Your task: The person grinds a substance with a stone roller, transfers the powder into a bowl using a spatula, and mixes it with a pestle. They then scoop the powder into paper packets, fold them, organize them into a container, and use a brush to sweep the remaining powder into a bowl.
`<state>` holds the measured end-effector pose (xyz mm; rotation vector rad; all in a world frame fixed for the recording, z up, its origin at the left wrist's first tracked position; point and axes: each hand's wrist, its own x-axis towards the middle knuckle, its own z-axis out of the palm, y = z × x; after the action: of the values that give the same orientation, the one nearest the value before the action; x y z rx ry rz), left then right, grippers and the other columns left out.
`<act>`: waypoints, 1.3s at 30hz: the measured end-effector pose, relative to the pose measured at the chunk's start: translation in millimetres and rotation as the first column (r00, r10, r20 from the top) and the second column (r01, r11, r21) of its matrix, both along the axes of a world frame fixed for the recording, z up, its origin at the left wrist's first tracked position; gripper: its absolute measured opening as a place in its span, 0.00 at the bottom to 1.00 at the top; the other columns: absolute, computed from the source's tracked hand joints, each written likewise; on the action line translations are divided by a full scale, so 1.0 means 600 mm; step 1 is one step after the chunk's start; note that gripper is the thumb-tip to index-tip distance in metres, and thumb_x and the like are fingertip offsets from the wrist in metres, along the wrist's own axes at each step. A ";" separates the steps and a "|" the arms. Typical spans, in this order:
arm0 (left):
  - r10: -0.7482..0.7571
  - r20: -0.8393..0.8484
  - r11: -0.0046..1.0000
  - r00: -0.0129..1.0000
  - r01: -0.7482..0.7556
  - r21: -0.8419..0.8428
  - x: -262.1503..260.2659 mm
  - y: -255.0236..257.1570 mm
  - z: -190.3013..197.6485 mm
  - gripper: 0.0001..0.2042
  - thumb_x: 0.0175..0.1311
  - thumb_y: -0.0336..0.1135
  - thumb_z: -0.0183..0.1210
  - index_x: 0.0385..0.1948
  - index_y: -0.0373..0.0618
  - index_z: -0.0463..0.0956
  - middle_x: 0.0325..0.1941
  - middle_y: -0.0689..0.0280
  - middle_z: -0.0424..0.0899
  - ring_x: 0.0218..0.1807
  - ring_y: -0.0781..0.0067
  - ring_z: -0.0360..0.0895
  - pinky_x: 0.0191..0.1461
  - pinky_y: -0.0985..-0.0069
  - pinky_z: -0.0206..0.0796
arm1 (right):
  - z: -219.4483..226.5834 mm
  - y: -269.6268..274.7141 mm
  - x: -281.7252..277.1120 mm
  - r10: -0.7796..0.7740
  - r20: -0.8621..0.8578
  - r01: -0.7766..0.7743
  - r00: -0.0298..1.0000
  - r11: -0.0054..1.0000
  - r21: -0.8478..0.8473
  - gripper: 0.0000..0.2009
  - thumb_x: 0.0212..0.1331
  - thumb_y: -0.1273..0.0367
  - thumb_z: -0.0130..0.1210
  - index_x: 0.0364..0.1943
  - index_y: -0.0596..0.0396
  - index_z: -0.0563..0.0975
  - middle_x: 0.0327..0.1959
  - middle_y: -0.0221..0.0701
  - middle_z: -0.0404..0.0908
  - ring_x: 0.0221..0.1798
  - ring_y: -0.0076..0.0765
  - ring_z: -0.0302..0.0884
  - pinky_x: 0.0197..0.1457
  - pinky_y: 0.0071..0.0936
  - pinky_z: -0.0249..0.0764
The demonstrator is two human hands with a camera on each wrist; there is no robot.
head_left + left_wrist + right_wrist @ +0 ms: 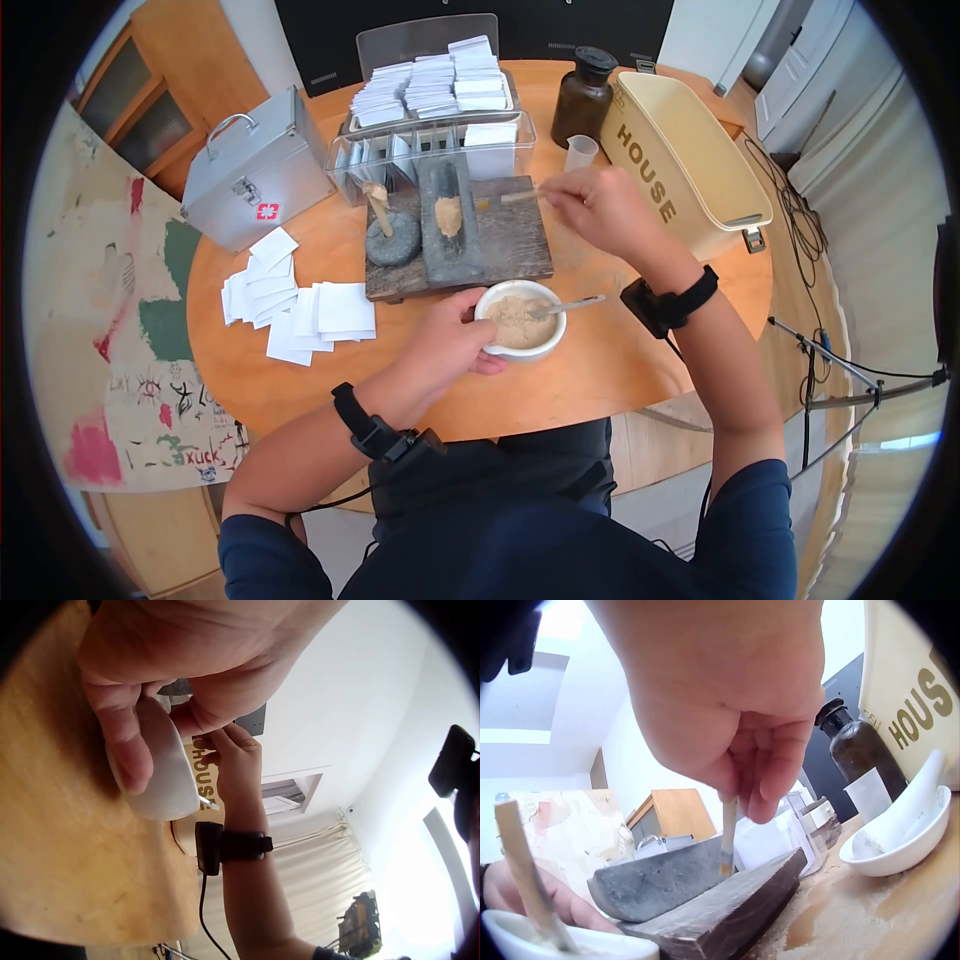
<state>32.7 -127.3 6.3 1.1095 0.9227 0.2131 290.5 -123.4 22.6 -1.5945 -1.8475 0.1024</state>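
Observation:
My left hand [450, 335] grips a white bowl [161, 769] by its side, thumb at the rim. Pale tan powder [515, 322] fills part of it, and a thin-handled utensil [580, 305] leans in the powder. My right hand [600, 205] pinches a small flat brush [728, 836] with a light handle, its tan tip pointing down close over the dark wooden board [515, 240]. On that board stands a grey stone trough [437, 185] with a heap of tan powder [448, 217]. Left of the trough sits a round stone [393, 243] with a powder-dusted wooden handle [378, 205].
White paper squares [345, 310] lie at the left, before a metal case [260, 165]. Packed card trays [430, 90] stand at the back. Rightward are a brown bottle [583, 100], a plastic cup [580, 152], a cream HOUSE bin [680, 170] and a white pestle [907, 814] in a dish [900, 859].

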 end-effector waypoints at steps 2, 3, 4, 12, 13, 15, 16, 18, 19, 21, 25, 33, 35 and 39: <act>0.011 0.003 1.000 1.000 -0.011 0.000 0.005 -0.002 0.000 0.26 0.59 0.22 0.49 0.63 0.37 0.67 0.48 0.58 0.81 0.37 0.68 0.86 0.38 0.78 0.81 | -0.011 0.015 -0.005 -0.049 0.026 0.047 0.998 0.998 0.046 0.07 0.56 0.70 0.60 0.37 0.54 0.85 0.30 0.43 0.84 0.33 0.51 0.82 0.38 0.41 0.78; -0.004 0.003 1.000 1.000 0.004 0.001 0.008 -0.003 0.001 0.26 0.59 0.22 0.49 0.63 0.37 0.67 0.48 0.58 0.81 0.37 0.68 0.86 0.38 0.78 0.81 | -0.013 0.018 -0.004 -0.087 0.056 0.081 0.995 0.992 0.096 0.07 0.56 0.70 0.60 0.37 0.54 0.85 0.30 0.43 0.84 0.33 0.51 0.82 0.38 0.41 0.78; 0.007 0.001 1.000 1.000 -0.007 0.006 0.008 -0.004 0.002 0.25 0.59 0.23 0.49 0.62 0.37 0.68 0.48 0.58 0.81 0.37 0.69 0.86 0.38 0.78 0.81 | -0.013 0.012 0.000 -0.093 0.056 0.088 0.994 0.991 0.097 0.07 0.56 0.70 0.60 0.37 0.54 0.85 0.30 0.43 0.84 0.33 0.51 0.82 0.38 0.41 0.78; -0.011 0.007 1.000 1.000 0.011 -0.003 0.001 0.002 -0.005 0.25 0.59 0.23 0.49 0.62 0.37 0.69 0.48 0.58 0.81 0.37 0.68 0.86 0.38 0.77 0.82 | 0.026 -0.097 0.013 0.194 -0.083 -0.208 0.977 0.950 -0.234 0.08 0.56 0.71 0.60 0.38 0.55 0.85 0.28 0.42 0.83 0.30 0.48 0.81 0.36 0.37 0.77; -0.002 0.013 1.000 1.000 0.002 -0.007 0.001 0.002 -0.006 0.25 0.59 0.23 0.49 0.62 0.37 0.69 0.47 0.58 0.81 0.37 0.68 0.86 0.38 0.77 0.82 | 0.024 -0.095 0.016 0.106 -0.119 -0.130 0.987 0.968 -0.213 0.08 0.56 0.71 0.60 0.38 0.55 0.85 0.28 0.43 0.83 0.30 0.48 0.81 0.35 0.36 0.77; -0.012 0.014 1.000 1.000 0.012 0.001 0.005 0.002 -0.006 0.25 0.59 0.23 0.50 0.62 0.38 0.69 0.47 0.58 0.81 0.36 0.69 0.86 0.37 0.77 0.82 | 0.017 -0.082 0.019 0.001 -0.161 -0.031 0.987 0.983 -0.184 0.08 0.57 0.72 0.60 0.39 0.55 0.85 0.29 0.43 0.84 0.30 0.48 0.82 0.35 0.36 0.77; -0.001 -0.003 1.000 1.000 0.001 0.010 0.005 0.001 -0.005 0.25 0.59 0.23 0.50 0.62 0.38 0.69 0.47 0.58 0.81 0.36 0.69 0.86 0.37 0.78 0.82 | 0.011 -0.063 0.016 -0.048 -0.121 0.038 0.991 0.996 -0.086 0.08 0.57 0.72 0.59 0.39 0.55 0.85 0.29 0.43 0.84 0.30 0.48 0.82 0.35 0.36 0.77; 0.012 -0.022 1.000 1.000 -0.011 0.024 0.005 0.002 -0.004 0.25 0.58 0.23 0.50 0.62 0.38 0.69 0.47 0.58 0.82 0.36 0.69 0.86 0.37 0.78 0.81 | -0.009 -0.036 0.017 -0.127 -0.014 0.127 0.992 0.992 0.022 0.08 0.58 0.71 0.58 0.39 0.56 0.85 0.30 0.44 0.84 0.31 0.49 0.82 0.36 0.37 0.77; 0.002 -0.017 1.000 1.000 -0.002 0.016 0.005 0.002 -0.004 0.25 0.58 0.22 0.50 0.62 0.38 0.69 0.47 0.58 0.82 0.36 0.69 0.86 0.37 0.78 0.82 | -0.008 -0.037 0.016 -0.122 -0.015 0.123 0.992 0.992 0.026 0.08 0.58 0.71 0.58 0.39 0.56 0.85 0.30 0.44 0.84 0.31 0.49 0.82 0.36 0.37 0.77; 0.009 -0.006 1.000 1.000 -0.009 0.007 0.004 0.004 -0.003 0.25 0.58 0.22 0.50 0.62 0.38 0.69 0.47 0.58 0.82 0.36 0.68 0.86 0.37 0.78 0.82 | -0.008 -0.046 0.016 0.031 0.079 -0.030 0.996 0.999 -0.016 0.08 0.58 0.72 0.58 0.40 0.57 0.85 0.30 0.44 0.84 0.31 0.49 0.82 0.36 0.36 0.77; 0.001 0.009 1.000 1.000 -0.001 0.006 0.000 0.004 -0.009 0.25 0.58 0.23 0.50 0.61 0.38 0.69 0.47 0.58 0.82 0.35 0.69 0.86 0.37 0.78 0.82 | -0.006 -0.082 0.031 0.074 -0.213 -0.122 0.974 0.967 -0.223 0.08 0.58 0.73 0.59 0.40 0.57 0.85 0.30 0.43 0.84 0.30 0.47 0.83 0.35 0.35 0.77; -0.004 -0.004 1.000 1.000 0.005 0.009 0.003 0.004 -0.004 0.24 0.59 0.23 0.49 0.61 0.37 0.69 0.46 0.58 0.82 0.35 0.69 0.86 0.37 0.78 0.81 | -0.024 -0.064 0.048 -0.157 -0.071 0.155 0.985 0.987 -0.038 0.08 0.61 0.74 0.58 0.42 0.61 0.83 0.28 0.43 0.84 0.28 0.41 0.83 0.33 0.32 0.77; -0.008 0.003 1.000 1.000 0.008 0.012 0.002 0.004 -0.006 0.24 0.59 0.23 0.49 0.61 0.37 0.69 0.46 0.58 0.82 0.35 0.69 0.86 0.37 0.78 0.81 | -0.026 -0.087 0.054 -0.104 0.041 0.106 0.994 0.993 -0.058 0.08 0.62 0.74 0.57 0.42 0.62 0.83 0.28 0.43 0.84 0.27 0.39 0.83 0.32 0.31 0.77; -0.015 0.009 1.000 1.000 0.015 0.012 0.002 0.001 -0.005 0.24 0.59 0.23 0.49 0.61 0.37 0.69 0.47 0.58 0.82 0.35 0.69 0.86 0.37 0.78 0.81 | -0.023 -0.120 0.046 -0.021 -0.327 -0.048 0.945 0.978 -0.204 0.08 0.62 0.74 0.58 0.41 0.62 0.83 0.25 0.38 0.84 0.27 0.30 0.84 0.32 0.25 0.78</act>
<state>34.1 -126.5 3.1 1.1252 0.9058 0.2116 318.2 -195.3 8.9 -1.5912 -1.6271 0.5530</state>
